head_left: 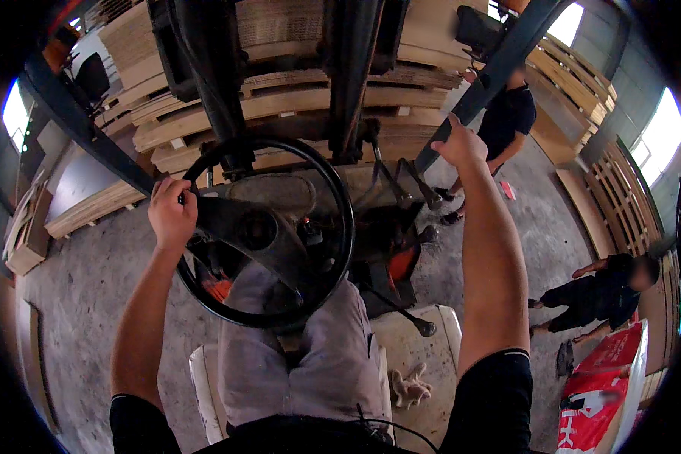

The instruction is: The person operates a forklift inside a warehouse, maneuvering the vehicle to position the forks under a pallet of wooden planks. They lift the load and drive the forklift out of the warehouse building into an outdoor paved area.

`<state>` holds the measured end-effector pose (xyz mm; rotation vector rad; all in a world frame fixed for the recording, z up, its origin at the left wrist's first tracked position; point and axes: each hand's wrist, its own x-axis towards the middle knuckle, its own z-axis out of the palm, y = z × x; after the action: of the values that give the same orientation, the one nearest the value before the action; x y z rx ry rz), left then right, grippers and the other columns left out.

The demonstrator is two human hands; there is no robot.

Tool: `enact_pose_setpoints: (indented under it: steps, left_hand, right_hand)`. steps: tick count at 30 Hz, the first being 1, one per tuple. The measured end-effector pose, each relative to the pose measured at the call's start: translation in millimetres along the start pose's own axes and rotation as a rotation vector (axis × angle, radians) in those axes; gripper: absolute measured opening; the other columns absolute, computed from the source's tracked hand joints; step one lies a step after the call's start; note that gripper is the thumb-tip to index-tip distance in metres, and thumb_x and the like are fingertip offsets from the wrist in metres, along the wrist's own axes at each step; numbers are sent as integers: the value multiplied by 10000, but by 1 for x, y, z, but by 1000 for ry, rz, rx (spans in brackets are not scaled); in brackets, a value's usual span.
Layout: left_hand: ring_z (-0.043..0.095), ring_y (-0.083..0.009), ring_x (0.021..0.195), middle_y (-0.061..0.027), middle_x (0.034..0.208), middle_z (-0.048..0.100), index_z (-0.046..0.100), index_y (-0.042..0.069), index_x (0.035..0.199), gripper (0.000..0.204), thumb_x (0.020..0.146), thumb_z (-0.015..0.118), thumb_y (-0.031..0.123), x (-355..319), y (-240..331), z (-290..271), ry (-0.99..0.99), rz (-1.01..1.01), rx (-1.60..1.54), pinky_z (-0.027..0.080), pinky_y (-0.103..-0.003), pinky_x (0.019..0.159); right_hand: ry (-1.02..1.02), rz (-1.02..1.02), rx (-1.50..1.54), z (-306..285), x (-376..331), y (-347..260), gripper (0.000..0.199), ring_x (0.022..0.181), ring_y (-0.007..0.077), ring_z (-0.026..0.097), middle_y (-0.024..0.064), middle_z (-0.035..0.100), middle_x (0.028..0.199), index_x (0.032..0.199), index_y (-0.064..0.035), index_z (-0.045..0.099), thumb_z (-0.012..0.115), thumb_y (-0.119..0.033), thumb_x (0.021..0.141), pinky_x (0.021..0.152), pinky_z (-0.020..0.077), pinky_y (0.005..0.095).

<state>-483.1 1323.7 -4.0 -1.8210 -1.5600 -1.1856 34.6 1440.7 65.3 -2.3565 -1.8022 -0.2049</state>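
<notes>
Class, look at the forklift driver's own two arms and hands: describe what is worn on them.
Both hands, the left hand and right hand, are bare, with no gloves, rings or watch to be seen. The forearms are uncovered. Each upper arm ends in a short black sleeve; the right one shows a thin pale edge at the cuff.

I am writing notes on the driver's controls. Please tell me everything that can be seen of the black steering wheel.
The black round steering wheel has a thin rim and broad dark spokes that meet at a round hub. It looks like hard plastic or rubber, worn and matt. It sits tilted above the person's grey-trousered lap, in front of the vehicle's dark mast. The left hand grips its upper left rim, fingers wrapped around. The right hand is away from it, on a slanted dark frame bar.
</notes>
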Motion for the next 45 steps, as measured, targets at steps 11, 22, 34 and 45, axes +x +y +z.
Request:
enact_pose_setpoints:
  steps: [11,22,34,45]
  left_hand:
    - [615,-340,895,-115,896,643,678,30,888,125,782,618,59,-3,-3,-1,-42,6,46,506,-412,786]
    - [603,-354,939,-127,949,650,671,30,929,133,835,583,62,-1,-15,4,-88,-10,70,492,-433,832]
    - [599,-343,942,-119,941,633,669,32,933,132,836,596,83,3,-21,2,-110,36,101,487,-434,841]
    - [586,-336,806,-114,834,600,652,45,860,99,769,615,40,-62,-3,-42,-183,-7,72,489,-447,730]
  right_hand:
    - [10,0,251,13,-27,-6,811,1103,350,640,160,673,1188,1494,-176,369,683,-500,821,881,520,454]
    - [142,131,670,80,-104,70,696,1004,368,661,168,685,1115,1456,-122,404,653,-421,878,802,535,479]
    - [78,196,832,225,-303,97,406,898,337,667,135,665,1044,1240,-113,621,687,-200,848,752,527,421]
    - [538,-405,732,78,-172,-20,381,964,349,615,156,610,1094,1246,-83,612,664,-185,882,764,532,437]
